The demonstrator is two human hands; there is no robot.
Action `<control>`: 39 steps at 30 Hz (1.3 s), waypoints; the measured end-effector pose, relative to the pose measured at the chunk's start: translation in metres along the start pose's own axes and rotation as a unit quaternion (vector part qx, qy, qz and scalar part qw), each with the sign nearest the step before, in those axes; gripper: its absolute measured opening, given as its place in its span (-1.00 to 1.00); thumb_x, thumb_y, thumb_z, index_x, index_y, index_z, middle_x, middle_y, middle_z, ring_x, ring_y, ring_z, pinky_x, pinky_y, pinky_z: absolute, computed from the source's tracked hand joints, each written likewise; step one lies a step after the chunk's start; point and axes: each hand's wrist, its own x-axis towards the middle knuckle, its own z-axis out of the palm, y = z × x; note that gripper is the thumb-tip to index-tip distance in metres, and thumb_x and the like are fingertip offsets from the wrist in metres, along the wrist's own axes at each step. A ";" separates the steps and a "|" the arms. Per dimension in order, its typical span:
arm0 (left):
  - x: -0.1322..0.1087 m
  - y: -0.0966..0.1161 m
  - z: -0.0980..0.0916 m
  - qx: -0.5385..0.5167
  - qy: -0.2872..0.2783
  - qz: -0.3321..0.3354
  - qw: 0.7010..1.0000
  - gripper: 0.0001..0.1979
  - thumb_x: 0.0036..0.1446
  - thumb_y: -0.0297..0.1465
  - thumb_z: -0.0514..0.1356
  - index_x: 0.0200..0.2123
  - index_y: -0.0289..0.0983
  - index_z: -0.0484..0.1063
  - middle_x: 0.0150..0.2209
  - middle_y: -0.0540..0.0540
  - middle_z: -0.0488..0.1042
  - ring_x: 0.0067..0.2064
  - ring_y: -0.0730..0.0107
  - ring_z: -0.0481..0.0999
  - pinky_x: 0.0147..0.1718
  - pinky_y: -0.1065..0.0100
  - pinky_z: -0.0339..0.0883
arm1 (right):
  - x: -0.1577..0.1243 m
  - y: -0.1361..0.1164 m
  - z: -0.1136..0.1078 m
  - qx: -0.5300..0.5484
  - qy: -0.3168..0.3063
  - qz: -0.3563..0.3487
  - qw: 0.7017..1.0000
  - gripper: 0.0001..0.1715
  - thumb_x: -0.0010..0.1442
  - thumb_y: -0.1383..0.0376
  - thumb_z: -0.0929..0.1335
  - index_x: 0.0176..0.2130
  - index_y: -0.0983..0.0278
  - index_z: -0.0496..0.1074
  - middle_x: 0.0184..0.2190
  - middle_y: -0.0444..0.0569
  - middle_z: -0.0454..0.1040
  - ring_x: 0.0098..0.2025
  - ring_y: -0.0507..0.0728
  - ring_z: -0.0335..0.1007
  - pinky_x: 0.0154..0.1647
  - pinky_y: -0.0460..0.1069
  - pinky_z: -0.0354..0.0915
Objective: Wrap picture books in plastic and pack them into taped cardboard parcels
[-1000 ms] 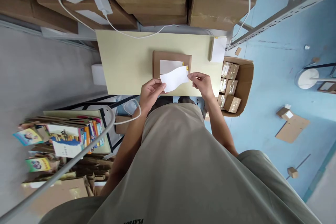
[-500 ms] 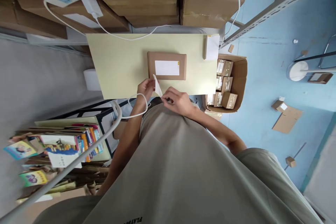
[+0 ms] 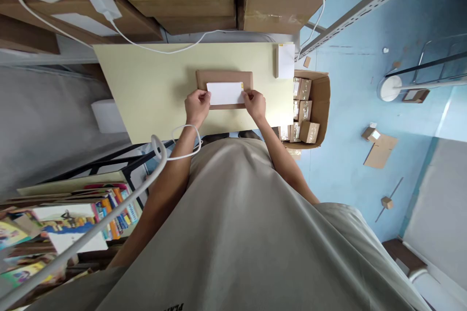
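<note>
A flat brown parcel (image 3: 224,76) lies on the pale yellow tabletop (image 3: 153,87). Over its upper face is a white label (image 3: 224,93) with a small yellow mark in its top right corner. My left hand (image 3: 197,106) pinches the label's left end between thumb and fingers. At the right end, my right hand (image 3: 255,104) pinches the label in the same way. Whether the label touches the parcel all over, I cannot tell. Any label beneath it is hidden.
A stack of white labels (image 3: 285,61) lies at the table's right end. Beside it stands an open carton (image 3: 323,102) holding several small boxes. A white cable (image 3: 164,52) crosses the back edge; another hangs by my left forearm. Books (image 3: 113,209) fill a rack at lower left.
Both hands have moved forward over the parcel and spread apart. The white piece that was tilted between them near my body now lies stretched flat over the parcel. The view has shifted slightly.
</note>
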 end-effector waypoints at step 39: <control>0.019 -0.013 0.007 0.005 -0.026 0.037 0.999 -0.79 0.36 -0.24 0.32 -0.32 -0.17 0.46 -0.38 -0.05 0.54 -0.11 0.16 0.58 0.00 0.21 0.48 | 0.018 -0.008 0.009 -0.047 0.010 0.047 0.998 -0.80 0.53 0.18 0.39 -0.17 0.19 0.54 -0.12 0.16 0.72 0.12 0.44 0.67 0.29 0.35 0.55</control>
